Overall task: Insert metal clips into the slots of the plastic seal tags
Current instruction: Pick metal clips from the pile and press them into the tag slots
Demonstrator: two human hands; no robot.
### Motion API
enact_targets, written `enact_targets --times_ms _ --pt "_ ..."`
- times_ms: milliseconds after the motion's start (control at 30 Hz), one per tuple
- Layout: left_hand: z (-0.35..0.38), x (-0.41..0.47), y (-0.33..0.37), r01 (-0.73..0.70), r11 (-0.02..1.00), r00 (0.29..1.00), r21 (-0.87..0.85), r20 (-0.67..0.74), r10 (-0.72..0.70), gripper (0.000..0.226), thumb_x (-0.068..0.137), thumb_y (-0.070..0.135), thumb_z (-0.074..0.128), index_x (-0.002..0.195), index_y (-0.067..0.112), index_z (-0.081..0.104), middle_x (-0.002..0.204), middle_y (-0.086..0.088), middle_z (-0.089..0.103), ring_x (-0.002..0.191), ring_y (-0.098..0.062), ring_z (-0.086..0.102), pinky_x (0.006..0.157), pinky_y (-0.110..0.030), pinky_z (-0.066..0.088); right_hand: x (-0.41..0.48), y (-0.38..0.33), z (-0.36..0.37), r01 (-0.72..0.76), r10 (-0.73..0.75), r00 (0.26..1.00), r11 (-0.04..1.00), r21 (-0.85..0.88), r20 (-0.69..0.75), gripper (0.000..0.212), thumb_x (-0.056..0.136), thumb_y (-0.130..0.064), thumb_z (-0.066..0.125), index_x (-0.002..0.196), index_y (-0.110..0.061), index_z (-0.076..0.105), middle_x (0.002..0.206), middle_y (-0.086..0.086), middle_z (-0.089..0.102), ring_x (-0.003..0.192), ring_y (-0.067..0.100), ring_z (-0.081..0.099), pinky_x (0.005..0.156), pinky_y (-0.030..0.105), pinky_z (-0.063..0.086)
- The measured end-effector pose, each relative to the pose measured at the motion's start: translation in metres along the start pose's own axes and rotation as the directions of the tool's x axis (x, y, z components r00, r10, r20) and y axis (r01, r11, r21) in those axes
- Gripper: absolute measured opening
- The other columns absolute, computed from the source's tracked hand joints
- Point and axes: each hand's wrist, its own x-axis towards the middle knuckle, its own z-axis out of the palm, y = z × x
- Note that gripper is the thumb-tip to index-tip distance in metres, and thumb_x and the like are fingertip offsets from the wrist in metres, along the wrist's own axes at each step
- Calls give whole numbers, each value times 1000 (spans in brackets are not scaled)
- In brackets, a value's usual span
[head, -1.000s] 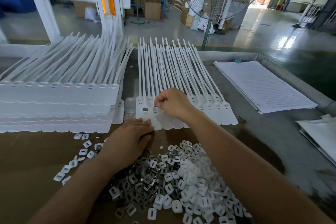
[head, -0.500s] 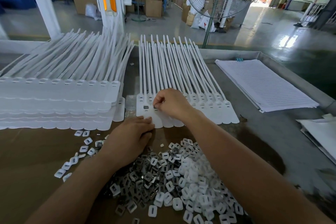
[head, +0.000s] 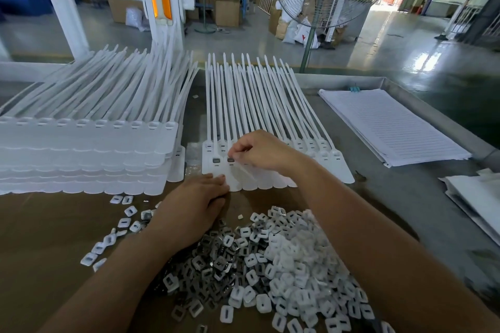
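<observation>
Two dark metal clips (head: 216, 160) sit in the left end of the flat white tag row (head: 270, 181), and the right hand (head: 259, 151) pinches the second clip (head: 230, 160) home; slots rightward look empty, so early days. Pressing the row's near edge, flat-fingered, is the left hand (head: 194, 203). Nearer lies the clip heap (head: 257, 265), small glinting squares; left, stacked tags (head: 89, 154).

white seal tags (head: 257, 105), silver-and-white clips (head: 270, 265), lined white paper (head: 392, 127), brown tabletop (head: 40, 238)
</observation>
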Motion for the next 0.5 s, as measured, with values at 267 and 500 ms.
enact_targets --times_ms 267,500 --pt "1 1 0 8 1000 1000 -3 -2 -8 36 91 21 50 127 24 53 139 11 43 131 -6 33 106 -18 20 -49 6 -8 90 -88 990 996 -7 111 8 85 -28 64 93 -30 66 91 -18 64 82 -7 58 72 12 41" --pt "3 3 -2 21 999 1000 33 19 -22 37 93 25 46 130 26 49 142 12 38 133 -4 28 105 -16 15 -69 -2 2 151 -130 968 985 -85 216 11 82 -24 68 92 -21 70 76 -20 60 69 -15 53 67 5 43"
